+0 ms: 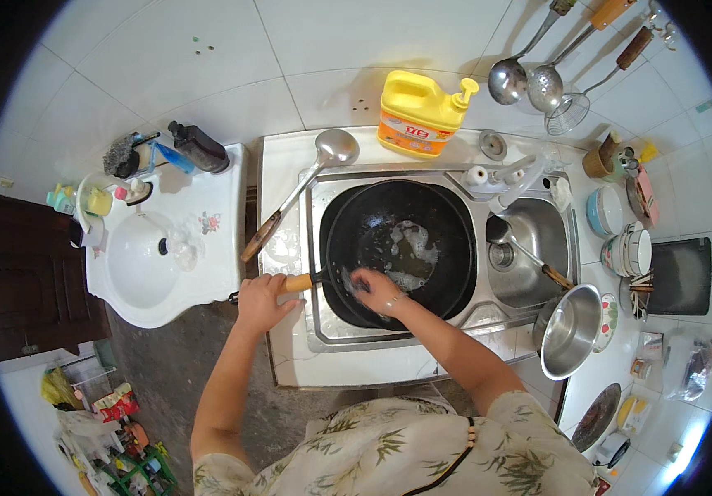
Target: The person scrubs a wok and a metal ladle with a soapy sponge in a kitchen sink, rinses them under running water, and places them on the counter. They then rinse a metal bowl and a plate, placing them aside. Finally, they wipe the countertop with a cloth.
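A black wok [447, 248] rests over the left basin of the steel sink [316, 331], with white suds and water in its bottom. My left hand [262, 302] is closed round its light wooden handle [298, 283], which points left past the counter edge. Inside the wok, near the handle, my right hand [379, 293] presses its bent fingers to the wall. A greyish bit shows at those fingertips, too blurred to name. Beyond the left hand, a long-handled steel ladle [338, 149] lies across the counter and sink edge.
A yellow detergent jug [420, 116] stands behind the sink. In the right basin [529, 215] leans a wooden-handled ladle; a steel bowl [569, 335] sits beside it. Stacked bowls [624, 252] stand farther right. Ladles and a strainer [567, 116] hang above. A white washbasin [137, 289] is at left.
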### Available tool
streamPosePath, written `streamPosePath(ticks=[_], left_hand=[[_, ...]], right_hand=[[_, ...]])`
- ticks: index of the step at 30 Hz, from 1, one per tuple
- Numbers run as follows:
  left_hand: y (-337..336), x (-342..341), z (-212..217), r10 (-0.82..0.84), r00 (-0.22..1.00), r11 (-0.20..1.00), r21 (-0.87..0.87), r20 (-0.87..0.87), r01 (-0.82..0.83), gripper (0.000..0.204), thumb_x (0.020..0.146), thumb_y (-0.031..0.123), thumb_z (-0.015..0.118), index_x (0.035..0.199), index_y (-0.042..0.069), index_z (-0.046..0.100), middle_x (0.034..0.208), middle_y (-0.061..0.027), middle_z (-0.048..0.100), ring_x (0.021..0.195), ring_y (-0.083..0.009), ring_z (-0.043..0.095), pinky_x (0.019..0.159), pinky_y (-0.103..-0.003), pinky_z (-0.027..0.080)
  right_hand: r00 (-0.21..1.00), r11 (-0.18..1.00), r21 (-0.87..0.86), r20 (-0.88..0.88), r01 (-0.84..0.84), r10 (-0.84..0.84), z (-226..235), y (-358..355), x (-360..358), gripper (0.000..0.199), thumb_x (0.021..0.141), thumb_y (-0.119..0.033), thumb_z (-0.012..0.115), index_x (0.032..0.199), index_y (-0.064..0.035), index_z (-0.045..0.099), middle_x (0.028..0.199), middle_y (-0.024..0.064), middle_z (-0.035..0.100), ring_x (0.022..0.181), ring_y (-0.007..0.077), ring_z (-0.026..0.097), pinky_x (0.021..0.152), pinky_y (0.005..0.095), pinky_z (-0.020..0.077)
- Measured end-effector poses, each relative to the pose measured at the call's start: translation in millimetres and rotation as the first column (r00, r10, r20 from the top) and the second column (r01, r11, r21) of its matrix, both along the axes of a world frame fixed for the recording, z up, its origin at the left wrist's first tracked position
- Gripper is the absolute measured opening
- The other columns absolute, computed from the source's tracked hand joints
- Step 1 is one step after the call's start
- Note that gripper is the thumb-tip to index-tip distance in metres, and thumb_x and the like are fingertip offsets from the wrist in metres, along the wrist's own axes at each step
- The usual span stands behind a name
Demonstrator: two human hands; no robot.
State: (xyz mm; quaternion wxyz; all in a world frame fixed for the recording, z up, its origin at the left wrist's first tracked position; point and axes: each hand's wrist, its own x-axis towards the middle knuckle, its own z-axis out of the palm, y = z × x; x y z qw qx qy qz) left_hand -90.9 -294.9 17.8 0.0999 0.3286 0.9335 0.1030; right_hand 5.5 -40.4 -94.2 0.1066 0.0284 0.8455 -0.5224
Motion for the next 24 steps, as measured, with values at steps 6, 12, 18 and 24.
streamPosePath(ticks=[6, 12, 18, 24], left_hand=[[11.4, -6.6, -24.4, -0.026, 0.99, 0.999, 0.028, -0.138, 0.03, 0.037, 0.06, 0.041, 0.075, 0.065, 0.009, 0.058, 0.061, -0.0067, 0.057, 0.055, -0.0259, 0.057, 0.053, -0.037, 0.045], [7.5, -7.6, -32.5, -0.041, 0.976, 0.998, 0.042, -0.212, 0.051, 0.039, 0.063, 0.045, 0.073, 0.065, 0.009, 0.058, 0.06, -0.005, 0.058, 0.055, -0.0239, 0.058, 0.055, -0.035, 0.046], [8.7, -14.1, -29.5, -0.079, 0.978, 0.996, 0.023, -0.191, 0.085, 0.041, 0.065, 0.048, 0.071, 0.067, 0.009, 0.058, 0.06, -0.006, 0.057, 0.055, -0.0244, 0.057, 0.054, -0.035, 0.046], [8.2, -12.3, -30.2, -0.078, 0.976, 0.997, -0.015, -0.204, 0.077, 0.04, 0.065, 0.048, 0.071, 0.073, 0.01, 0.061, 0.063, -0.0058, 0.058, 0.056, -0.025, 0.057, 0.055, -0.036, 0.046]], right_hand=[[0.652, 0.641, 0.151, -0.313, 0.752, -0.691, -27.1, 54.3, -114.9, 0.03, 0.072, -0.002, 0.059, 0.101, -0.0067, 0.053, 0.095, 0.0197, 0.057, 0.091, 0.0384, 0.057, 0.08, 0.0417, 0.047], [0.93, 0.832, 0.443, -0.008, 0.333, -0.368, -32.3, 76.7, -22.4, 0.033, 0.074, -0.008, 0.063, 0.105, -0.0113, 0.052, 0.102, 0.0199, 0.055, 0.095, 0.0385, 0.056, 0.084, 0.0442, 0.0468], [0.92, 0.943, 0.101, -0.275, 0.316, -0.279, -8.5, -19.3, -53.6, 0.033, 0.074, -0.003, 0.059, 0.106, -0.0075, 0.05, 0.102, 0.0216, 0.052, 0.097, 0.0425, 0.052, 0.082, 0.0461, 0.0454], [0.819, 0.633, 0.556, -0.173, 0.539, -0.547, -14.5, 110.5, -77.0, 0.032, 0.077, -0.004, 0.057, 0.109, -0.0078, 0.05, 0.107, 0.0249, 0.048, 0.09, 0.0417, 0.056, 0.077, 0.0491, 0.0473]])
